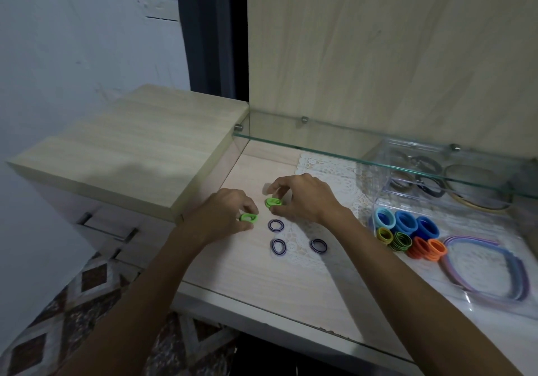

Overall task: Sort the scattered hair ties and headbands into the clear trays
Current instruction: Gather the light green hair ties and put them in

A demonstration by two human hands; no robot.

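Both hands work over the left part of the pale wooden surface (262, 282). The left hand (225, 214) pinches a bright green hair tie (248, 217) between curled fingers, low against the surface. Just to its right, the right hand (302, 198) grips a second green hair tie (273, 202) with fingers curled round it. Three dark purple hair ties (276, 226) lie loose on the surface just near of the hands. To the right, a clear tray (495, 303) holds blue, green and orange ties (407, 236) standing in rows, with purple headbands (489, 265) beside them. Farther off, another clear tray (384, 189) holds dark bands under a glass shelf (320, 142).
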